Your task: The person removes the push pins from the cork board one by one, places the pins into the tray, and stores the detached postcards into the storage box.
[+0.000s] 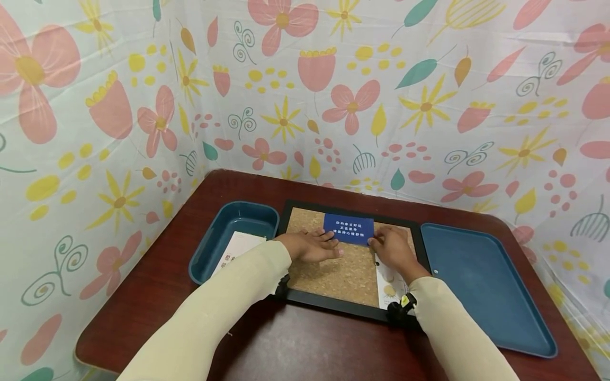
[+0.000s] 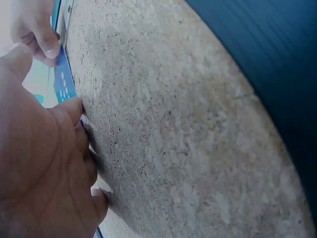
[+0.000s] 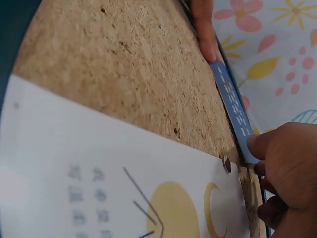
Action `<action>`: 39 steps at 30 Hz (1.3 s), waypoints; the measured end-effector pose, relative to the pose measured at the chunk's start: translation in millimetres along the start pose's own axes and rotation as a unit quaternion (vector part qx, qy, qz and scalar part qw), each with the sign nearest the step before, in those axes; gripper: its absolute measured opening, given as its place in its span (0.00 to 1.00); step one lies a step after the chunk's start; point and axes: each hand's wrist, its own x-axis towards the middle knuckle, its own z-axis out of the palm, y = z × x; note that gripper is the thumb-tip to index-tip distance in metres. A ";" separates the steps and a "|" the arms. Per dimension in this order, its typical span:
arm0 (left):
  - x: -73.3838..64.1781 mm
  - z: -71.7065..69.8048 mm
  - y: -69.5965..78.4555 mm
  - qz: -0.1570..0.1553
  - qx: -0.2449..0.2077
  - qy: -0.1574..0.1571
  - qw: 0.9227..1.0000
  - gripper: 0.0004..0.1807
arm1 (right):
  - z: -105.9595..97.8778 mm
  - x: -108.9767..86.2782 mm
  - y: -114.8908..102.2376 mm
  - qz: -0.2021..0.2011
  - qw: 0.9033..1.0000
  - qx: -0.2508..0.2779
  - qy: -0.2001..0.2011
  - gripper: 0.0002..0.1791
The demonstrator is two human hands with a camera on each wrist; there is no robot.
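Observation:
A blue card (image 1: 350, 226) with white printed characters lies along the upper part of a black-framed cork board (image 1: 333, 278). My left hand (image 1: 310, 246) has its fingers extended, the fingertips touching the card's lower left corner. At the card's right end, my right hand (image 1: 394, 251) pinches the edge; its thumb lies on the printed face in the right wrist view, and the other fingers are curled and partly hidden. Below that hand, a white card (image 3: 114, 163) with a yellow drawing is on the board, with a small round pin (image 3: 227, 164) near its top edge.
Left of the board stands a deep blue tray (image 1: 200, 254) holding a white printed card (image 1: 236, 247). A flat blue tray (image 1: 481, 286) lies on the right, with a tiny light object (image 1: 436, 271) at its left edge. A floral curtain (image 1: 305, 95) rises behind the dark red table (image 1: 157, 280).

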 end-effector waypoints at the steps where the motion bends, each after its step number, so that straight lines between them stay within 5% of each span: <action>1: -0.2 0.0 -0.1 0.000 0.000 -0.001 1.000 0.45 | -0.5 -0.6 -0.7 -0.001 1.000 0.006 0.007 0.16; 8: -0.9 -0.3 -2.0 0.005 0.002 -0.002 1.000 0.45 | -4.4 -3.9 -8.9 0.037 0.992 0.121 0.022 0.23; 14: 1.1 0.9 -3.5 0.013 -0.004 0.000 1.000 0.44 | -4.5 -3.3 -14.2 0.097 0.956 0.276 -0.004 0.29; 22: 0.9 -1.9 -2.3 0.027 -0.010 0.011 1.000 0.45 | -1.7 -6.9 -11.9 0.106 0.947 0.303 -0.001 0.35; 31: -2.4 -9.4 -7.1 0.052 -0.047 0.102 0.992 0.39 | -4.6 -20.8 -17.8 0.123 0.929 0.348 -0.020 0.33; 39: -31.5 -21.5 -12.5 0.037 -0.074 0.220 0.972 0.26 | -3.7 -27.0 -21.2 0.128 0.914 0.384 -0.026 0.34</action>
